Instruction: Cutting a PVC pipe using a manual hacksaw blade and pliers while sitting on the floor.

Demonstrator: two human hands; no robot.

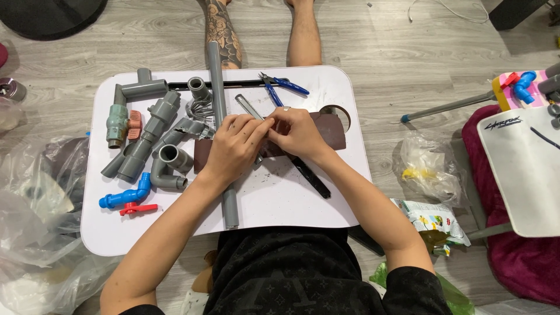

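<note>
Both of my hands meet at the middle of a white lap table [280, 204]. My left hand [233, 149] and my right hand [297, 131] pinch a thin metal strip [248, 108] between their fingertips, over a dark brown sheet [332, 131] lying on the table. A long grey pipe [219, 105] runs from the far edge to the near edge, passing under my left hand. A black flat bar [312, 178] lies slanted under my right wrist. Blue-handled pliers [280, 86] rest just beyond my hands.
Grey pipe fittings [154, 137], a valve with an orange handle [119, 125] and a blue tap with a red lever [125, 198] crowd the table's left side. Clear plastic bags [35, 216] lie on the floor at left, a snack packet [434, 224] and a second white board [522, 169] at right.
</note>
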